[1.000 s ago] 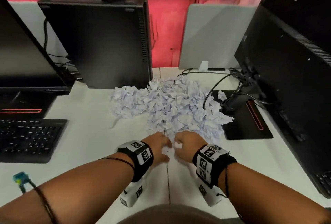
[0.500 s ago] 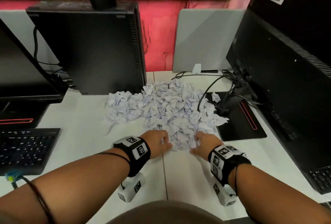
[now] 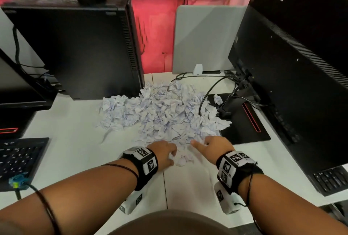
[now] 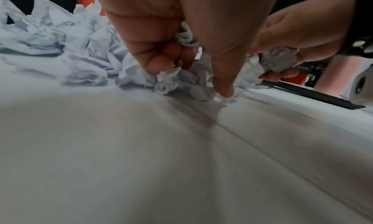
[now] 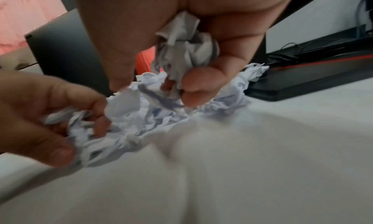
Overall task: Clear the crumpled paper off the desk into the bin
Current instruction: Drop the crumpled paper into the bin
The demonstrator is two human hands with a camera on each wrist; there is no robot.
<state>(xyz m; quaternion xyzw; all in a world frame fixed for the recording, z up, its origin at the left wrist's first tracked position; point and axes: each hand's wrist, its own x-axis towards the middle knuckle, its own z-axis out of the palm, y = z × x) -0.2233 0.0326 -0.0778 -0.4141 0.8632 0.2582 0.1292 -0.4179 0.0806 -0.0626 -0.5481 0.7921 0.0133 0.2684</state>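
My two forearms reached out over the white desk [image 3: 71,140], each with a black wristband carrying square printed markers. My left hand [image 3: 163,153] sat at the near edge of the paper heap, fingers curled down into the crumpled scraps with the thumb tip touching the desk; in the left wrist view those fingers [image 4: 161,63] were bunched around a small wad. My right hand [image 3: 216,144] lay just beside it, to the right, also at the heap's near edge. Its outer fingers were folded over a ball of paper [image 5: 185,51] pressed into the palm, while the forefinger pointed out toward my left hand. A few loose scraps lay between the two hands.

Beyond my hands the pile of crumpled paper [image 3: 163,114] spread over the middle of the desk, pale sheets with faint blue ruling, running from the foot of the computer tower [image 3: 75,50] on the left to the black monitor base [image 3: 244,122] on the right. One stray ball [image 3: 218,99] lay on that base. A dark cable [image 3: 207,91] curved over the right part of the pile.

To the far left were a keyboard [image 3: 20,157] and part of another screen; to the right stood the back of a large black monitor [image 3: 291,65]. Behind everything stood a grey divider panel [image 3: 205,39] and a red wall. I could not see the bin in any view.
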